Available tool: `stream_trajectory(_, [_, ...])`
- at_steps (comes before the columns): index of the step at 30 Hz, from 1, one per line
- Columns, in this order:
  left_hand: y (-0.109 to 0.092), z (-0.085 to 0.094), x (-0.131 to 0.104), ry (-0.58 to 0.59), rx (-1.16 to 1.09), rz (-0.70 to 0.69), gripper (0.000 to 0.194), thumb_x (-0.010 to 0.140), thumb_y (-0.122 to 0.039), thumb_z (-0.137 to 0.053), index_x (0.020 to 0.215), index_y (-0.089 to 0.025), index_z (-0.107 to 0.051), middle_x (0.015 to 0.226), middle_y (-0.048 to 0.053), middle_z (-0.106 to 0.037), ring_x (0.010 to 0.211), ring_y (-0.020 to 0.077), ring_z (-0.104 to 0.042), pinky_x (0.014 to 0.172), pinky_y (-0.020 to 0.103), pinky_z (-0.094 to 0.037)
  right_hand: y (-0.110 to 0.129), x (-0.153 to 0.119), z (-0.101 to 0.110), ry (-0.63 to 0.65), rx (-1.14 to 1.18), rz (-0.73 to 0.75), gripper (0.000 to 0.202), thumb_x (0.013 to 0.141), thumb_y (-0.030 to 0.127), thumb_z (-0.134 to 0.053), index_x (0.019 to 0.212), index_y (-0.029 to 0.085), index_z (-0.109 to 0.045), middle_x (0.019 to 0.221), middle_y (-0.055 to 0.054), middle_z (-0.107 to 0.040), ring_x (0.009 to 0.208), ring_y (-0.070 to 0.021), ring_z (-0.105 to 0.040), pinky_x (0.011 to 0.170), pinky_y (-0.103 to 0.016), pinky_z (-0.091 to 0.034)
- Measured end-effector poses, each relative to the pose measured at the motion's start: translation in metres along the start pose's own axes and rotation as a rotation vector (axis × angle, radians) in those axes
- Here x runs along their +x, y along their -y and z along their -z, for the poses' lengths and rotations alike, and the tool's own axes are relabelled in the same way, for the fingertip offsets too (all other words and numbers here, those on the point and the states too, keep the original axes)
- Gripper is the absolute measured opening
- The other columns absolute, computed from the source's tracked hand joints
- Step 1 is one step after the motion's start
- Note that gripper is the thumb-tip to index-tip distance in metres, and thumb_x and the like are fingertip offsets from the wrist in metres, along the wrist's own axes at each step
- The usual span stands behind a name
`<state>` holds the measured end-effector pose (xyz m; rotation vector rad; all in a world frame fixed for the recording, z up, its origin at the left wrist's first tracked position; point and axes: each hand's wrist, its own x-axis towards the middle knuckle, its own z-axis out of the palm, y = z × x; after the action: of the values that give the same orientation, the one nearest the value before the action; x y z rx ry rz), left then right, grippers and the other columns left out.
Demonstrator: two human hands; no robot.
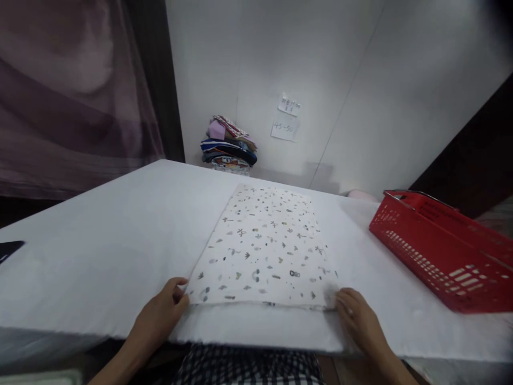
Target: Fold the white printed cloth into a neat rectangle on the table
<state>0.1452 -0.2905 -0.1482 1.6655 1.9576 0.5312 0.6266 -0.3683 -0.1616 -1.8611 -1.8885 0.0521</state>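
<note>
A white cloth [256, 246] printed with small plants and rainbows lies flat and folded on the white-covered table. Its near edge runs between my two hands, parallel to the table's front. My left hand [162, 310] pinches the near left corner between thumb and fingers. At the near right corner, my right hand [358, 315] has its fingers closed on the fabric, which is slightly blurred there.
To the right stands a red plastic basket [436, 246] with a metal handle. Folded fabrics [229, 144] are stacked at the back by the wall, near two paper notes [285, 127]. A dark flat object [10, 248] rests at the table's left edge.
</note>
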Motion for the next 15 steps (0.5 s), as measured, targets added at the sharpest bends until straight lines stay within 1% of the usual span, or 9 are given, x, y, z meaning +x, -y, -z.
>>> stream_trajectory(2, [-0.002, 0.002, 0.000, 0.020, 0.018, 0.004, 0.030, 0.077, -0.037, -0.039, 0.102, -0.022, -0.048, 0.078, 0.001, -0.066, 0.070, 0.0197, -0.063, 0.063, 0.028, -0.044, -0.014, 0.003, 0.003, -0.021, -0.008, -0.166, 0.031, 0.086, 0.039, -0.045, 0.096, 0.021, -0.067, 0.099, -0.010, -0.067, 0.093, -0.0251, -0.064, 0.083, -0.039, -0.051])
stream_trajectory(3, [-0.004, 0.004, 0.000, 0.032, 0.027, 0.006, 0.031, 0.077, -0.037, -0.039, 0.103, -0.022, -0.049, 0.078, 0.001, -0.066, 0.070, 0.0196, -0.063, 0.063, 0.028, -0.044, -0.019, 0.006, 0.003, -0.006, 0.003, -0.252, 0.035, 0.085, 0.042, -0.045, 0.100, 0.019, -0.067, 0.096, -0.010, -0.068, 0.089, -0.0250, -0.065, 0.082, -0.038, -0.050])
stream_trajectory(5, [-0.008, 0.006, 0.000, 0.048, 0.047, 0.009, 0.033, 0.078, -0.037, -0.039, 0.105, -0.022, -0.049, 0.080, 0.001, -0.066, 0.071, 0.0194, -0.064, 0.062, 0.027, -0.044, -0.025, 0.011, 0.005, 0.055, 0.061, -0.405, 0.041, 0.082, 0.046, -0.047, 0.104, 0.016, -0.065, 0.085, -0.008, -0.069, 0.078, -0.0232, -0.065, 0.076, -0.035, -0.050])
stream_trajectory(7, [-0.011, 0.009, -0.001, 0.051, 0.065, 0.009, 0.035, 0.078, -0.036, -0.039, 0.107, -0.021, -0.050, 0.082, 0.002, -0.067, 0.072, 0.0191, -0.064, 0.063, 0.026, -0.044, -0.028, 0.017, 0.006, 0.129, 0.143, -0.521, 0.044, 0.080, 0.048, -0.049, 0.105, 0.015, -0.064, 0.074, -0.005, -0.067, 0.069, -0.0213, -0.065, 0.068, -0.032, -0.049])
stream_trajectory(9, [-0.013, 0.010, -0.001, 0.059, 0.081, 0.004, 0.037, 0.078, -0.036, -0.038, 0.109, -0.020, -0.050, 0.083, 0.002, -0.067, 0.072, 0.0190, -0.064, 0.063, 0.026, -0.044, -0.027, 0.022, 0.007, 0.208, 0.221, -0.595, 0.045, 0.078, 0.047, -0.051, 0.107, 0.015, -0.063, 0.063, -0.002, -0.064, 0.060, -0.0199, -0.063, 0.059, -0.029, -0.046])
stream_trajectory(12, [-0.014, 0.011, 0.001, 0.087, 0.100, 0.001, 0.041, 0.078, -0.036, -0.038, 0.113, -0.019, -0.050, 0.084, 0.002, -0.067, 0.073, 0.0193, -0.063, 0.064, 0.026, -0.044, -0.023, 0.028, 0.008, 0.306, 0.282, -0.668, 0.046, 0.076, 0.045, -0.053, 0.109, 0.013, -0.058, 0.049, 0.003, -0.055, 0.046, -0.0176, -0.055, 0.049, -0.027, -0.040])
stream_trajectory(15, [-0.012, 0.011, 0.003, 0.103, 0.111, -0.004, 0.045, 0.078, -0.036, -0.037, 0.117, -0.017, -0.049, 0.085, 0.003, -0.067, 0.074, 0.0194, -0.063, 0.065, 0.027, -0.044, -0.016, 0.030, 0.011, 0.364, 0.380, -0.758, 0.040, 0.075, 0.046, -0.055, 0.100, 0.016, -0.055, 0.047, 0.005, -0.050, 0.043, -0.0152, -0.051, 0.044, -0.025, -0.036])
